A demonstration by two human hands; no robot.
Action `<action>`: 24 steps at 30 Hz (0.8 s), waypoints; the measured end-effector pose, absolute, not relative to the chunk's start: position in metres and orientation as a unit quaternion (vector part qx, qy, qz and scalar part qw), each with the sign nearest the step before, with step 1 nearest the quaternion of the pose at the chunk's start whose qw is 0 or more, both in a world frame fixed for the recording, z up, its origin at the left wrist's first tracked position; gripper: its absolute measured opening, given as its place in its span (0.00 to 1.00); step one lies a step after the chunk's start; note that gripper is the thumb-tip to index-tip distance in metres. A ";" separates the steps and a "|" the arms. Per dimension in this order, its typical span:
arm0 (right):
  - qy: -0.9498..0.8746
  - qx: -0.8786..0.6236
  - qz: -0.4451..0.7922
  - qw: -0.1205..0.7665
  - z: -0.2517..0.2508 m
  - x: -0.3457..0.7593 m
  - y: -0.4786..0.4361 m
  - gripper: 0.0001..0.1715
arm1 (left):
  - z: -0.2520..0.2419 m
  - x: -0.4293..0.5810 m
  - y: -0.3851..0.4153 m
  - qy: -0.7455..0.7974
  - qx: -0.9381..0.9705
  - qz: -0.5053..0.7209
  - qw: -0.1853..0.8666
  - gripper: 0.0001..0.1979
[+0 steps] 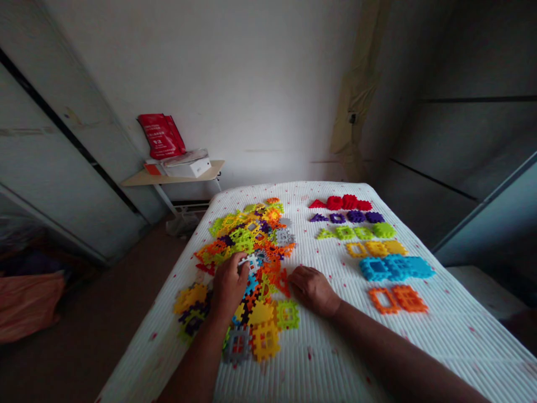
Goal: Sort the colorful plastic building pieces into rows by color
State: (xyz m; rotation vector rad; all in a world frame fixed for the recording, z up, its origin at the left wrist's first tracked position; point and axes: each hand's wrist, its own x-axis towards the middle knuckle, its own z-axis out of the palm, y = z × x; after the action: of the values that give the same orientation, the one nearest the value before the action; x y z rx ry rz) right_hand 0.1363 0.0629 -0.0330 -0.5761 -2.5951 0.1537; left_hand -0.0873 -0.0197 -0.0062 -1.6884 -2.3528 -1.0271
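My left hand [230,282] reaches over a mixed pile of plastic interlocking tiles [243,239], its thumb and fingers closed on a white window-shaped tile [253,263]. On the cloth at the pile's right side rests my right hand [314,289], fingers curled down. Its fingertips are beside an orange triangular tile [283,282]; whether they hold anything is hidden. Nearer to me lie a yellow window tile [265,340], a grey window tile [238,345] and a lime-green window tile [287,315].
Colour-sorted rows lie on the right: red [349,202], purple [356,216], green [384,230], yellow [376,248], blue [395,268] and orange tiles [409,299]. A white ribbed cloth [319,358] covers the table. A side table [145,178] carries a red bag [160,137] and a white box [191,167].
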 end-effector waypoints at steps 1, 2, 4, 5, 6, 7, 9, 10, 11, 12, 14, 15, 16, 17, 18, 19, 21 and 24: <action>-0.946 -0.211 0.056 0.238 -0.033 0.136 0.063 0.12 | -0.006 -0.088 -0.019 -0.764 -0.556 -0.322 0.048 0.12; -0.946 -0.211 0.057 0.238 -0.034 0.136 0.063 0.11 | -0.007 -0.088 -0.018 -0.762 -0.565 -0.310 0.057 0.13; -0.946 -0.214 0.059 0.237 -0.035 0.136 0.064 0.11 | -0.006 -0.088 -0.017 -0.758 -0.582 -0.289 0.059 0.14; -0.946 -0.215 0.059 0.235 -0.036 0.136 0.064 0.11 | -0.006 -0.087 -0.017 -0.756 -0.589 -0.282 0.055 0.14; -0.946 -0.217 0.058 0.232 -0.036 0.136 0.064 0.11 | -0.005 -0.087 -0.017 -0.755 -0.591 -0.279 0.050 0.14; -0.947 -0.219 0.056 0.229 -0.036 0.136 0.064 0.11 | -0.004 -0.086 -0.017 -0.754 -0.592 -0.279 0.047 0.14; -0.948 -0.222 0.047 0.223 -0.036 0.136 0.064 0.10 | -0.003 -0.086 -0.017 -0.755 -0.591 -0.280 0.047 0.14; -0.949 -0.222 0.043 0.220 -0.036 0.136 0.064 0.10 | -0.003 -0.086 -0.017 -0.754 -0.593 -0.278 0.047 0.14; -0.949 -0.221 0.041 0.219 -0.035 0.136 0.063 0.10 | -0.003 -0.086 -0.017 -0.754 -0.595 -0.274 0.046 0.14; -0.950 -0.220 0.040 0.219 -0.034 0.136 0.063 0.09 | -0.003 -0.086 -0.016 -0.753 -0.599 -0.268 0.043 0.14; -0.950 -0.219 0.042 0.221 -0.034 0.136 0.063 0.09 | -0.003 -0.087 -0.016 -0.750 -0.609 -0.255 0.037 0.14; -0.949 -0.219 0.042 0.222 -0.034 0.135 0.063 0.09 | -0.004 -0.087 -0.016 -0.747 -0.615 -0.250 0.036 0.14; -0.949 -0.219 0.042 0.222 -0.034 0.135 0.063 0.09 | -0.004 -0.087 -0.016 -0.745 -0.619 -0.245 0.037 0.14; -0.949 -0.219 0.039 0.223 -0.034 0.135 0.063 0.09 | -0.004 -0.087 -0.016 -0.744 -0.622 -0.241 0.041 0.14; -0.950 -0.218 0.037 0.222 -0.034 0.135 0.063 0.09 | -0.004 -0.087 -0.015 -0.743 -0.623 -0.239 0.047 0.14; -0.950 -0.218 0.035 0.222 -0.035 0.135 0.063 0.09 | -0.005 -0.087 -0.015 -0.743 -0.624 -0.237 0.053 0.14; -0.950 -0.219 0.031 0.220 -0.035 0.135 0.063 0.09 | -0.006 -0.088 -0.015 -0.741 -0.626 -0.234 0.063 0.15; -0.950 -0.221 0.034 0.218 -0.036 0.135 0.065 0.08 | -0.009 -0.090 -0.013 -0.740 -0.628 -0.229 0.065 0.16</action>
State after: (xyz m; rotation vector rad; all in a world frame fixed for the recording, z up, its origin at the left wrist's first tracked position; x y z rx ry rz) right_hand 0.1348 0.0647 -0.0356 -0.6128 -2.6309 0.0952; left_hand -0.0896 -0.0134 -0.0088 -1.8957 -2.2341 -0.6918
